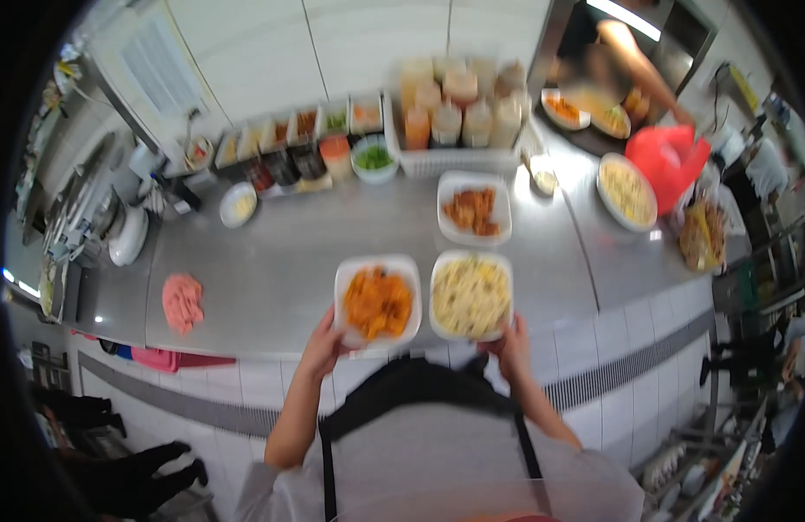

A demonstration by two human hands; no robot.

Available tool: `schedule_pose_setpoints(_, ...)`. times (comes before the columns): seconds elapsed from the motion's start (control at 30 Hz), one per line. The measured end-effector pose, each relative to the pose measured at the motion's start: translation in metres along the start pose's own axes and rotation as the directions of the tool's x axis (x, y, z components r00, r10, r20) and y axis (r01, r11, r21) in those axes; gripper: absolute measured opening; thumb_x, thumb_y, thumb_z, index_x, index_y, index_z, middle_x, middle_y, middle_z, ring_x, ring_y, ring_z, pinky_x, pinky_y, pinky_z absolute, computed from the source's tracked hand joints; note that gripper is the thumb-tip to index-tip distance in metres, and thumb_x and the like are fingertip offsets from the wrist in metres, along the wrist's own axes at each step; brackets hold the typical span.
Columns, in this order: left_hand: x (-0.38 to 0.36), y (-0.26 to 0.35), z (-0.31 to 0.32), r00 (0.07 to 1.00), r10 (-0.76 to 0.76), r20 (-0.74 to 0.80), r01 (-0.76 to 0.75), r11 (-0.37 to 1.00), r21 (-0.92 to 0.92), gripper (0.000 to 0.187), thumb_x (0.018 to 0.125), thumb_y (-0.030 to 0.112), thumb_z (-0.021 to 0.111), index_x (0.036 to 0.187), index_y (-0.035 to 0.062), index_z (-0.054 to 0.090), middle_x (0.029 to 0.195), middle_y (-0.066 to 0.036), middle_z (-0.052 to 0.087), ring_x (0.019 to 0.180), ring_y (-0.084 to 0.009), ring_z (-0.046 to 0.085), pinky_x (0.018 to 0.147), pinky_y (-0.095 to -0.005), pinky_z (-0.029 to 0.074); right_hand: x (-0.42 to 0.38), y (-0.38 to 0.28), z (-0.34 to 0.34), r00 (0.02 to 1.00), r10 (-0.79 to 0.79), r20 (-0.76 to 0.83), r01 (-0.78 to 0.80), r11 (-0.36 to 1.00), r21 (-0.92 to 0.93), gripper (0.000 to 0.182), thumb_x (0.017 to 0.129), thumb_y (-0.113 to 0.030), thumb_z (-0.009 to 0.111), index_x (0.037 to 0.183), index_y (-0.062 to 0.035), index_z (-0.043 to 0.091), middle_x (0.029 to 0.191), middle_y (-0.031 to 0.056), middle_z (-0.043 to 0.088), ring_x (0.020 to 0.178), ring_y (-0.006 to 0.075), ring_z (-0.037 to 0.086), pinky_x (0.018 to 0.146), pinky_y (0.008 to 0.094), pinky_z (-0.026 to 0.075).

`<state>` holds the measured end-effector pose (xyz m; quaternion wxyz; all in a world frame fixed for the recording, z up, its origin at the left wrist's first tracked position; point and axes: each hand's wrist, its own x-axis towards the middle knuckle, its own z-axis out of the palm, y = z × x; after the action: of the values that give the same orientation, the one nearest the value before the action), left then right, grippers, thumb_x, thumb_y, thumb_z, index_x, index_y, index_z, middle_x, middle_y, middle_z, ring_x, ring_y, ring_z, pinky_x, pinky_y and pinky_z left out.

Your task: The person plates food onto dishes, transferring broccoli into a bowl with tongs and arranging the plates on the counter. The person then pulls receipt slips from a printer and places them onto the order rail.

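Observation:
My left hand (pixel 324 346) grips the near left edge of a white square bowl (pixel 340 300) filled with orange, saucy food (pixel 378 302). On the other side, my right hand (pixel 509 348) has hold of the near right corner of a second white bowl (pixel 510 291), which contains pale yellow food with darker bits (pixel 470 296). Both bowls are level and side by side at the counter's front edge, a small gap between them. Just behind the right one, a third white bowl (pixel 443 228) with reddish-brown pieces (pixel 474 210) stands on the steel counter (pixel 280 270).
Sauce bottles (pixel 446 124) fill a white basket at the back. Left of it are a bowl of chopped greens (pixel 374 158) and topping trays. A pink cloth (pixel 183 303) lies left. An oval dish (pixel 627 191) and red bag (pixel 663 165) sit right, near another person's arm (pixel 637 65).

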<state>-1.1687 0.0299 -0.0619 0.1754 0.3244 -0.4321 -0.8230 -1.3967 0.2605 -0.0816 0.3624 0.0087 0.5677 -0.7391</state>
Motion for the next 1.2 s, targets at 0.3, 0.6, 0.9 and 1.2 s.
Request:
schedule_pose_setpoints(0.3, 0.046, -0.009, 0.075, 0.975, -0.168, 0.146, 0.170, 0.985, -0.006, 0.066, 0.079, 0.000, 0.035, 0.135, 0.0185, 0.005, 0.113, -0.015, 0.049, 0.080, -0.0257, 0.061, 0.069, -0.0301, 0.052, 0.014, -0.052, -0.044, 0.987, -0.095, -0.129, 0.091, 0.995, -0.039, 0.032, 0.089, -0.022, 0.037, 0.116, -0.0060, 0.034, 0.083, 0.0144, 0.059, 0.059, 0.0223, 0.062, 0.050, 0.0276, 0.053)
schedule_pose_setpoints(0.6, 0.058, -0.004, 0.096, 0.965, -0.237, 0.114, 0.230, 0.970, 0.075, 0.062, 0.084, 0.011, 0.040, 0.135, 0.0199, 0.006, 0.091, -0.013, 0.058, 0.071, -0.0194, 0.061, 0.057, -0.0282, 0.051, 0.052, -0.094, -0.076, 0.962, -0.157, -0.225, 0.043, 0.896, -0.442, 0.035, 0.088, -0.027, 0.040, 0.113, -0.0026, 0.042, 0.063, 0.0080, 0.056, 0.047, 0.0129, 0.055, 0.041, 0.0210, 0.045)
schedule_pose_setpoints(0.9, 0.076, -0.042, 0.048, 0.735, 0.678, -0.017, -0.110, 0.143, 0.984, 0.014, 0.078, 0.021, 0.054, 0.074, 0.0076, 0.054, 0.057, -0.007, 0.056, 0.051, -0.0243, 0.054, 0.047, -0.0337, 0.042, 0.166, -0.176, 0.012, 0.948, -0.296, 0.120, 0.319, 0.889, -0.328, 0.030, 0.081, -0.022, 0.053, 0.097, 0.0029, 0.054, 0.070, 0.0087, 0.057, 0.049, 0.0125, 0.053, 0.045, 0.0226, 0.046)
schedule_pose_setpoints(1.2, 0.073, -0.054, 0.049, 0.588, 0.783, -0.203, 0.007, 0.246, 0.969, 0.018, 0.081, 0.021, 0.050, 0.079, 0.0036, 0.055, 0.064, -0.013, 0.059, 0.056, -0.0277, 0.057, 0.050, -0.0358, 0.043, 0.246, -0.179, 0.013, 0.929, 0.087, 0.360, -0.084, 0.996, -0.024, 0.017, 0.083, -0.019, 0.052, 0.077, -0.0035, 0.056, 0.059, 0.0012, 0.052, 0.046, 0.0084, 0.046, 0.042, 0.0193, 0.039)
